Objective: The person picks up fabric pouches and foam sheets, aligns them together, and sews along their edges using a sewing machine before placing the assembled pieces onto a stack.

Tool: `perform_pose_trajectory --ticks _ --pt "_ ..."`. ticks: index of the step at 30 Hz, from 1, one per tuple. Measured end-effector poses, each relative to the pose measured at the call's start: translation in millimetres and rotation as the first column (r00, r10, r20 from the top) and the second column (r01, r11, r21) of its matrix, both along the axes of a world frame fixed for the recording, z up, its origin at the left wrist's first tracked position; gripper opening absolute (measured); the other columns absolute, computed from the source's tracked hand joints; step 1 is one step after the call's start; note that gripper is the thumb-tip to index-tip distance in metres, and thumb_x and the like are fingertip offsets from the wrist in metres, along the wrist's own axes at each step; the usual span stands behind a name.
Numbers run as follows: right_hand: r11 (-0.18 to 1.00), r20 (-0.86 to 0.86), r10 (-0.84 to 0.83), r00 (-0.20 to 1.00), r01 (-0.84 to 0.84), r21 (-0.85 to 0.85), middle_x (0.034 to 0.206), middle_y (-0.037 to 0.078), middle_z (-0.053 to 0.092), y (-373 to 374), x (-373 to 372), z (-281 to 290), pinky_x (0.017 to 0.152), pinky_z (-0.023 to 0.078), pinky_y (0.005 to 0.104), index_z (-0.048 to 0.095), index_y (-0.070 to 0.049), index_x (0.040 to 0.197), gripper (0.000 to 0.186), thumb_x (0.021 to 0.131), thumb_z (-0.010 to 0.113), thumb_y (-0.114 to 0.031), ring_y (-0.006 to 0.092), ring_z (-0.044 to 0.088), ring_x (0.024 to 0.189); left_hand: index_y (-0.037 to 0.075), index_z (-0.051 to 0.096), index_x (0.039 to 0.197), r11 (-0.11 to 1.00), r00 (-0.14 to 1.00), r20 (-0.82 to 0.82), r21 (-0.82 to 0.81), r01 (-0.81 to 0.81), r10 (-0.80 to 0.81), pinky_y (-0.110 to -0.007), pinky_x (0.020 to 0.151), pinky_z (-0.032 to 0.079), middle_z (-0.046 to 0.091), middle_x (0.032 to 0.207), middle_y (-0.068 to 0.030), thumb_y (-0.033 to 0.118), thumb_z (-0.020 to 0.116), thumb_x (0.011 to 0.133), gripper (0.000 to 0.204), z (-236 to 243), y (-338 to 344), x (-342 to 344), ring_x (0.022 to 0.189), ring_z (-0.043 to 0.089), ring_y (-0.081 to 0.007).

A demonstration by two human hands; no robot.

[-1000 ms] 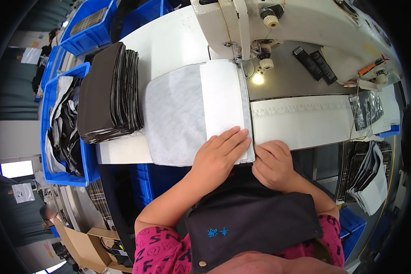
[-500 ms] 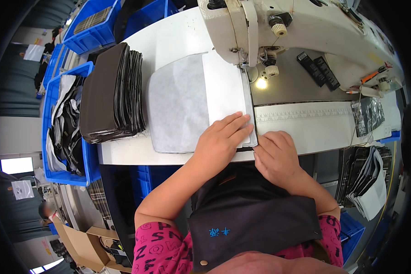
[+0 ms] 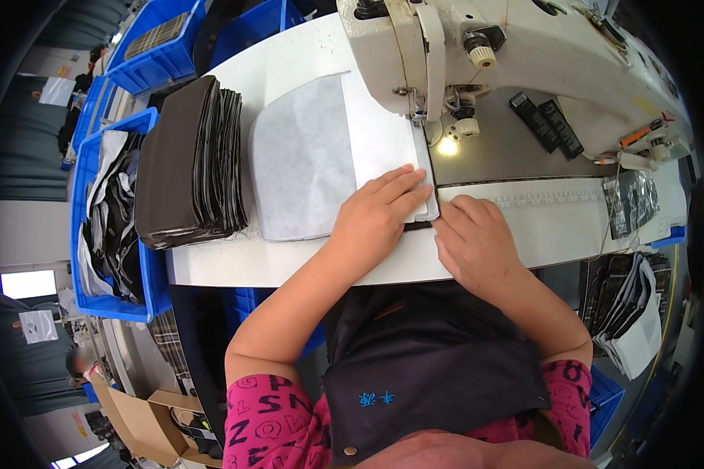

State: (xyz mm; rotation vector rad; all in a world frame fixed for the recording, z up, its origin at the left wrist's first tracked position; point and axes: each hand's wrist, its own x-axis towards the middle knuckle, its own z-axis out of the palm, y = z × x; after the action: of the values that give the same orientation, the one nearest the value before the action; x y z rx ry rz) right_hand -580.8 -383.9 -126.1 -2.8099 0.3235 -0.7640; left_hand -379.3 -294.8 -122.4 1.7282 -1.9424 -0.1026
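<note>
A white table [image 3: 281, 264] carries most of what is here, and a large cream sewing machine [image 3: 563, 66] stands over its far right part. The person wears a dark apron [image 3: 438, 383] at the near edge. To the left sits a long blue bin [image 3: 161, 291] filled with crumpled black and white cloth, and next to it on the table is a thick stack of dark brown pieces [image 3: 176, 156]. Right of that stack lies the grey cloth [image 3: 301, 164], flat on the table, its far right edge running up to the machine's needle end. A white sheet [image 3: 379, 133] lies on the right part of that cloth. The left hand [image 3: 375, 211] rests on the sheet near its lower right corner, fingers straight, close together and laid flat. The right hand [image 3: 477, 242] is at the cloth's lower right corner, fingers bent; I cannot tell whether they pinch the edge. Beyond it, a ruler [image 3: 547, 199] runs across the table. Two slim black packets [image 3: 544, 125] lie beneath the machine's arm, and a small bright spot of light [image 3: 447, 147] shows near the needle.
</note>
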Motion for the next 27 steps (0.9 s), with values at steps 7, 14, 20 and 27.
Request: perform_pose_trajectory --ticks 7,14,20,27 --pt "1.0 -0.027 0.01 1.0 -0.01 -0.027 0.112 0.008 0.067 -17 12 1 0.085 0.048 0.0383 0.071 -0.001 0.104 0.028 0.078 0.076 -0.009 0.0243 0.059 0.102 0.008 0.073 0.125 1.0 0.999 0.036 -0.014 0.025 -0.024 -0.04 0.103 0.056 0.069 0.137 -0.0069 -0.012 0.066 0.071 0.058 -5 -16 16 0.133 0.062 -0.0286" --pt "0.991 -0.072 0.008 0.997 -0.018 -0.132 0.115 0.007 0.067 -32 22 -3 0.089 0.048 0.0371 0.072 -0.001 0.112 0.035 0.079 0.074 -0.012 0.0231 0.059 0.105 0.013 0.074 0.126 1.0 1.0 0.02 -0.019 0.01 -0.009 -0.04 0.099 0.058 0.067 0.137 -0.0083 -0.014 0.062 0.074 0.059 -4 -31 30 0.127 0.065 -0.0302" --pt "0.987 -0.167 0.03 0.985 -0.055 -0.148 0.111 0.006 0.066 -48 32 1 0.089 0.049 0.0369 0.072 -0.001 0.11 0.034 0.078 0.073 -0.012 0.023 0.059 0.104 0.014 0.073 0.128 1.0 1.0 0.011 0.027 -0.003 0.003 -0.04 0.093 0.059 0.066 0.136 -0.0091 -0.012 0.064 0.076 0.06 -7 -44 42 0.12 0.067 -0.0307" --pt "0.998 0.005 0.028 1.0 -0.028 -0.058 0.107 0.005 0.066 -64 45 -10 0.086 0.051 0.0404 0.072 -0.003 0.105 0.028 0.077 0.072 -0.008 0.0255 0.061 0.1 0.014 0.077 0.114 0.986 0.992 0.128 -0.162 0.036 -0.015 -0.037 0.083 0.059 0.071 0.119 -0.004 -0.005 0.071 0.073 0.045 -11 -58 48 0.104 0.069 -0.0272"
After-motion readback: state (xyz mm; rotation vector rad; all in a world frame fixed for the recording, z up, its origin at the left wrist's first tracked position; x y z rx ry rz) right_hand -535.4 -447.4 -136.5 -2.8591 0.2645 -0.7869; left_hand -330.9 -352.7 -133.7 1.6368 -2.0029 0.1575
